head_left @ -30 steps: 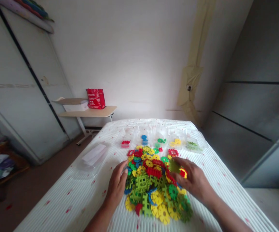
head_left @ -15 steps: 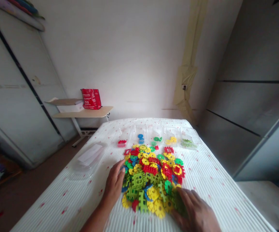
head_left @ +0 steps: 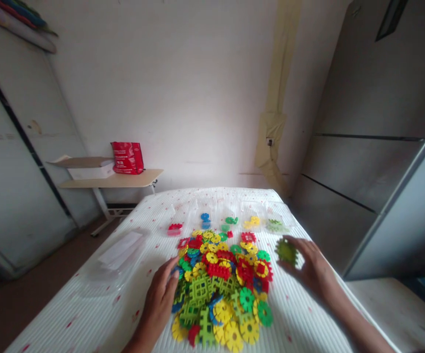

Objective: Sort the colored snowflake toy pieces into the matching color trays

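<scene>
A pile of plastic building pieces, red, yellow, blue, green and light green, spreads over the middle of the table. My right hand is raised to the right of the pile, pinching a light green square building piece between thumb and fingers. Along the pile's left edge rests my left hand, its fingers stretched out and gripping nothing. Behind the pile stands a row of clear plastic boxes holding red pieces, blue pieces, green pieces, yellow pieces and light green pieces.
A clear plastic tray with white paper lies at the left of the table, on a white ribbed cloth. A small side table carries a red bag and a white box. A grey fridge stands at the right.
My right hand has lifted a light green square building piece off the pile's near right side and moved it up and away. My left hand stays beside the pile. The view has shifted slightly.
</scene>
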The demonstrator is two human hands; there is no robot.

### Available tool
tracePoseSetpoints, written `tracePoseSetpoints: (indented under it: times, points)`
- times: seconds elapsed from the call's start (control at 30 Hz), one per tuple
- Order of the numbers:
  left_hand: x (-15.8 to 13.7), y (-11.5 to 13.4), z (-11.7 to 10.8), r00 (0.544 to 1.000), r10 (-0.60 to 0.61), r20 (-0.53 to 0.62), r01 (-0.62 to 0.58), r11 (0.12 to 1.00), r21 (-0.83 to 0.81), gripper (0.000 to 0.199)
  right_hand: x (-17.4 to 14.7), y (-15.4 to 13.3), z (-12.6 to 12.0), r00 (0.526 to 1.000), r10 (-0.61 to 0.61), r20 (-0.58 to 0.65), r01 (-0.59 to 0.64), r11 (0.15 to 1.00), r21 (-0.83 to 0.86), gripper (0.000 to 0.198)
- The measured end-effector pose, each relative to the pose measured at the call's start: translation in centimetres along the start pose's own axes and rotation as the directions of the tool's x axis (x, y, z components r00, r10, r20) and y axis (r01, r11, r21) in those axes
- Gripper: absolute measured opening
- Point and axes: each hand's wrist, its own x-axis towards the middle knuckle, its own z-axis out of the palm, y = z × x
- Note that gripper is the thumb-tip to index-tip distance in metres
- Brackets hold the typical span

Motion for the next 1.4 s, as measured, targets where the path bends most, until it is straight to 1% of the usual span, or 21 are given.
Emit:
tracePoseSetpoints:
  times: [0.07,0.1,0.13,0.2,0.3,0.47,0.63,0.73,0.83,0.93,1.0,1.1,1.2,1.23,1.3,1.33,1.37,1.4]
  points:
    - [0.0,-0.1,0.0,1.000,0.000,-0.014,0.000,1.000,0.000,0.040,3.9,2.9,-0.5,0.997,0.083,-0.003,-0.083,0.987,-0.136,0.044]
    - [0.0,-0.2,0.0,1.000,-0.001,-0.019,0.001,1.000,0.000,0.040,5.7,4.2,-0.5,0.990,0.135,0.028,-0.127,0.971,-0.202,0.044]
    - [0.0,-0.2,0.0,1.000,-0.002,-0.020,0.002,1.000,0.000,0.040,7.4,5.5,-0.3,0.979,0.185,0.088,-0.157,0.953,-0.260,0.043]
    - [-0.1,-0.3,0.0,1.000,-0.005,-0.013,0.005,1.000,0.004,0.040,10.1,7.4,0.4,0.935,0.276,0.221,-0.189,0.918,-0.348,0.047]
    - [-0.2,-0.4,0.0,1.000,-0.008,0.000,0.008,1.000,0.014,0.040,12.8,8.9,1.9,0.892,0.315,0.324,-0.185,0.909,-0.374,0.049]
    - [-0.4,-0.3,0.0,1.000,-0.028,0.014,0.027,0.999,0.022,0.040,14.8,9.9,4.1,0.819,0.359,0.447,-0.178,0.900,-0.398,0.048]
    - [-0.3,-0.1,0.0,1.000,-0.020,0.000,0.020,1.000,0.008,0.038,15.6,10.1,5.1,0.754,0.362,0.549,-0.147,0.907,-0.395,0.039]
    - [-0.3,0.0,0.0,1.000,-0.012,-0.012,0.012,1.000,0.004,0.038,15.8,9.9,5.2,0.729,0.367,0.578,-0.142,0.907,-0.396,0.033]
    - [-0.3,0.0,0.0,1.000,-0.016,-0.013,0.016,1.000,0.007,0.038,15.8,9.3,5.1,0.721,0.373,0.584,-0.134,0.902,-0.410,0.028]
    - [-0.3,0.1,0.0,1.000,-0.019,0.003,0.019,1.000,0.007,0.038,15.5,8.6,4.9,0.731,0.382,0.565,-0.131,0.892,-0.433,0.027]
    - [-0.3,0.2,-0.1,1.000,-0.029,0.010,0.029,1.000,0.008,0.038,15.3,8.1,4.6,0.750,0.398,0.528,-0.147,0.880,-0.452,0.024]
    - [-0.2,0.4,-0.2,0.999,-0.043,0.011,0.043,0.999,0.011,0.039,15.1,6.9,3.8,0.802,0.419,0.425,-0.191,0.854,-0.483,0.027]
    - [-0.3,0.5,-0.3,1.000,-0.024,0.015,0.024,1.000,0.009,0.038,14.7,5.0,2.9,0.868,0.380,0.321,-0.196,0.854,-0.481,0.035]
    - [-0.3,0.5,-0.3,1.000,-0.015,0.014,0.015,1.000,0.008,0.038,14.3,4.1,2.6,0.891,0.345,0.295,-0.182,0.867,-0.464,0.036]
    - [-0.3,0.5,-0.2,1.000,-0.004,0.013,0.004,1.000,0.006,0.037,13.1,1.9,2.2,0.938,0.231,0.257,-0.126,0.921,-0.369,0.035]
    - [-0.3,0.6,-0.2,1.000,-0.003,0.014,0.003,1.000,0.005,0.037,12.3,0.7,2.1,0.962,0.141,0.233,-0.077,0.961,-0.265,0.032]
    - [-0.4,0.6,-0.2,1.000,-0.005,0.015,0.005,1.000,0.003,0.037,11.4,-0.7,2.1,0.974,0.044,0.222,-0.016,0.992,-0.126,0.029]
    - [-0.4,0.7,-0.2,1.000,-0.007,0.019,0.007,1.000,0.002,0.037,10.3,-2.0,2.1,0.975,-0.039,0.217,0.037,0.999,0.016,0.026]
